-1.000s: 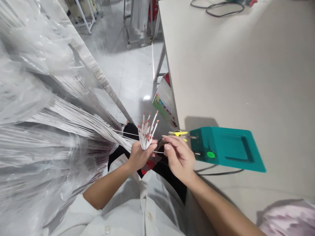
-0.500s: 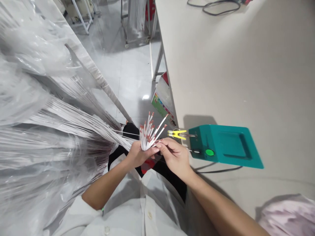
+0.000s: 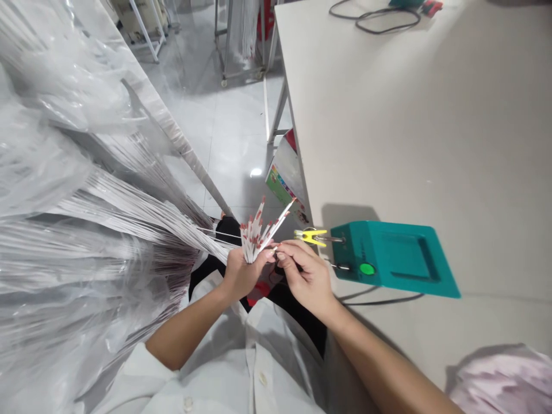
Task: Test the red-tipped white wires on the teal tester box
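Observation:
My left hand [image 3: 245,273] is closed around a bundle of white wires [image 3: 254,238], whose reddish, copper-coloured ends fan out above the thumb. The wires run back to the left, into a larger mass of wires. Beside it, my right hand [image 3: 304,273] pinches the end of a single white wire [image 3: 276,248] between thumb and fingertips. To the right of that hand a teal tester [image 3: 401,259] with a green button [image 3: 368,268] sits on the table. A yellow clip [image 3: 310,236] sticks out from its left side towards my hands.
On the left, long bundles of white wires [image 3: 129,201] lie under clear plastic sheets [image 3: 77,80]. The pale table [image 3: 409,132] carries a black cable [image 3: 388,23] at the back and a pinkish cloth [image 3: 504,382] at the front right. A printed box [image 3: 284,178] stands below the table's edge.
The wire ends in my left hand have shifted, bunching slightly to the left. My right hand has stayed close to the bundle, still pinching. The view has tilted up slightly.

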The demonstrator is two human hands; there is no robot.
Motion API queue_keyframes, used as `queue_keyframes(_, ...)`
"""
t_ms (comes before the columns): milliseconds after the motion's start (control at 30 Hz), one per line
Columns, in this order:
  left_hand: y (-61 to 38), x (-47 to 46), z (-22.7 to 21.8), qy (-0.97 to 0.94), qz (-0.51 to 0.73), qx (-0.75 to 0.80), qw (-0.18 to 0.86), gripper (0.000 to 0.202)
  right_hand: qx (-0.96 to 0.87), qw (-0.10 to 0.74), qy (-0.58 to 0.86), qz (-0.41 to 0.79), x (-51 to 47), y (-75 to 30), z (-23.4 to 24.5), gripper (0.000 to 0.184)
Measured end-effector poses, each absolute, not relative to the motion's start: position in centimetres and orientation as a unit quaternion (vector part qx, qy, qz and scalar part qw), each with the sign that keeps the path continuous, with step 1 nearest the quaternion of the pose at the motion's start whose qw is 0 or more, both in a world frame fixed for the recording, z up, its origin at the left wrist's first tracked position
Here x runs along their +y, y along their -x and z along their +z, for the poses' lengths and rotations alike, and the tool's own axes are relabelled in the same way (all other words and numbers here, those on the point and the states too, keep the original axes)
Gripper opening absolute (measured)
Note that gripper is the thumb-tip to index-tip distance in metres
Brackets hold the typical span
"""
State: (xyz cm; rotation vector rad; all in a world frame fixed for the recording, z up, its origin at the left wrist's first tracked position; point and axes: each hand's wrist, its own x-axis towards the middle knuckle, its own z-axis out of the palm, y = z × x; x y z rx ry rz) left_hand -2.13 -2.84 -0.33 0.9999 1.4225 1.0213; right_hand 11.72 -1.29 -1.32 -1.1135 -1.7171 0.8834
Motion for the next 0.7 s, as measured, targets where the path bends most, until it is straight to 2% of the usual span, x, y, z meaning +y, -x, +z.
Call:
queue_keyframes(167,2.03,-2.97,-0.47,-0.430,0.434,0.611,0.503,0.021,-0.663,0.467,0.482,0.332,-1.24,-11.60,-0.70,0.014)
queue_keyframes(400,1.96,-3.28,-1.12,-0.466,0.397,0.651,0.449,0.021,-0.644,0.450,0.511,0.348,-1.39,-11.22,-0.60,0.009)
queue_keyframes(700,1.64,-3.51,-0.75,-0.442,0.423,0.654,0.446,0.020,-0.588,0.437,0.528,0.429,-1.26,-11.03,-1.12,0.016)
